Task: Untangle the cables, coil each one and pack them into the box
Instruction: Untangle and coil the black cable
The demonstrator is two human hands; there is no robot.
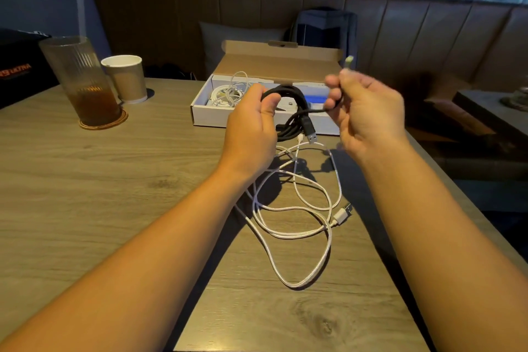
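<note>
While one thin white cable (232,91) already lies coiled in the left end of the open white cardboard box (210,118), I judge the job to be about a third done. Just right of it, the left hand (251,126) has its fingers and thumb curled round the gathered loops of the thick black cable (290,89), held above the box's front edge. The right hand (368,114) pinches that cable's free end, and a pale plug (349,61) pokes up above its fingers. The black one seems nearly coiled but is not yet packed. Below the hands, the white braided cable (288,235) sprawls in loose, crossing loops on the wood-grain bench (85,180), untouched, with its silver USB plug (342,213) at the right. The black cable looks matte and stiffish, and its dark USB plug (312,134) dangles from the coil.
</note>
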